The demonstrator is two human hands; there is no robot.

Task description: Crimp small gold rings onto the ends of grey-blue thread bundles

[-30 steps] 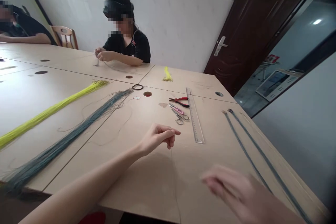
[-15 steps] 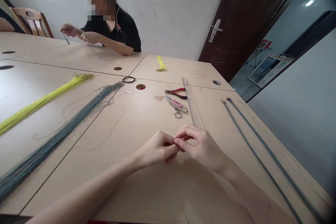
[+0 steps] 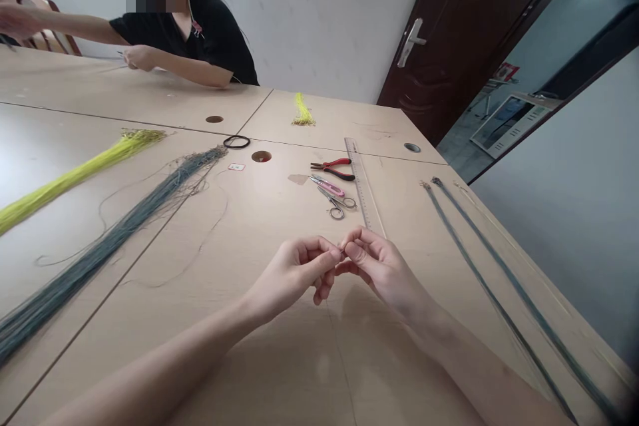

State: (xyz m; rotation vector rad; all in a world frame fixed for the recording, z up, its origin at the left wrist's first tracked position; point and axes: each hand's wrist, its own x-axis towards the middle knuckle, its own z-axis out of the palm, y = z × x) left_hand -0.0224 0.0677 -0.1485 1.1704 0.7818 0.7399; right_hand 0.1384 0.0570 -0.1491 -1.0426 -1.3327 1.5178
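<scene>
Over the near middle of the table, my left hand [image 3: 302,273] and my right hand [image 3: 379,263] meet fingertip to fingertip. Both are closed in a pinch on a thin cord, of which a tiny dark bit shows between the fingertips. The cord [image 3: 342,366] trails below my hands toward the table's near edge. Just beyond my fingers lie small scissors [image 3: 337,203], pink-handled thread snips [image 3: 329,186], red-and-black pliers [image 3: 334,168] and a clear ruler [image 3: 360,183].
On the left lie a blue-grey cord bundle [image 3: 130,229] and a yellow cord bundle [image 3: 84,176]. Two thinner blue-grey strands [image 3: 479,266] run along the right. A small yellow bundle [image 3: 301,110] lies farther back. A person [image 3: 214,33] in black works across the table.
My fingertips have drawn slightly apart, showing a bit of cord between them. The view has shifted a little. The person opposite has stretched one arm out to the left.
</scene>
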